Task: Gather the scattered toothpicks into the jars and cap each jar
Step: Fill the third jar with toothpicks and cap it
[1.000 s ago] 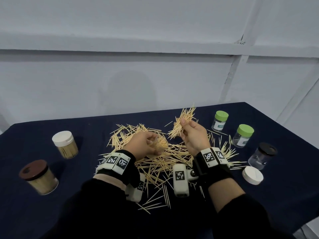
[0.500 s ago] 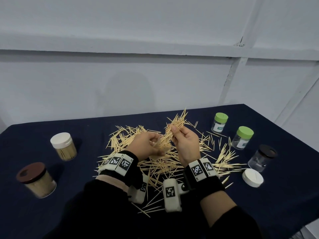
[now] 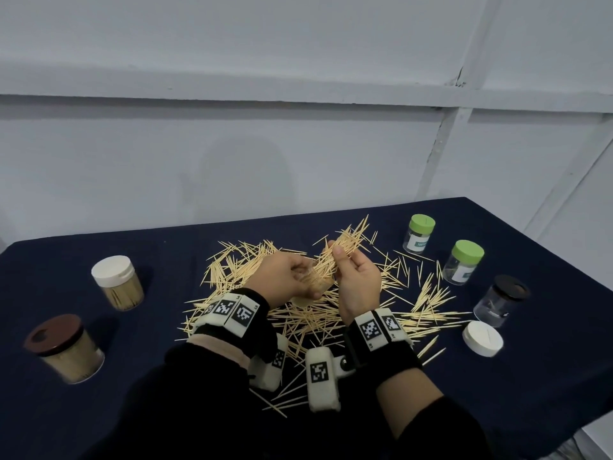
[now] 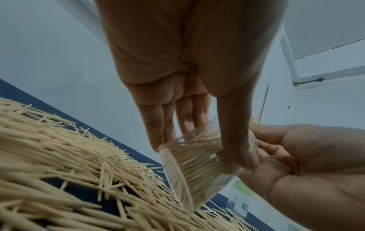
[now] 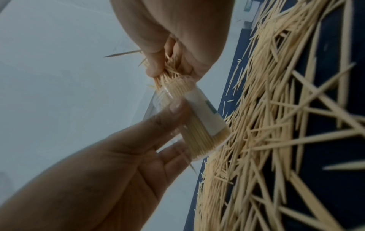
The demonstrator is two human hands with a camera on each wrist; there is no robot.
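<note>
Over the middle of the dark surface (image 3: 83, 423), the left hand (image 3: 283, 280) grips a tilted clear jar (image 3: 318, 287) nearly full of toothpicks. The right hand (image 3: 356, 280) pinches a bundle of toothpicks (image 3: 345, 242) at its mouth. Loose toothpicks (image 3: 298, 323) sprawl below; capped jars (image 3: 419, 234) stand toward the right edge.

Both forearms are reaching forward, wrists nearly touching. The left hand (image 3: 285, 280) is curling its fingers (image 4: 158, 125) and thumb round a clear jar (image 5: 199, 118). The right hand (image 3: 356, 280) is pinching a bundle of toothpicks (image 3: 345, 247) at the jar's mouth.
</note>
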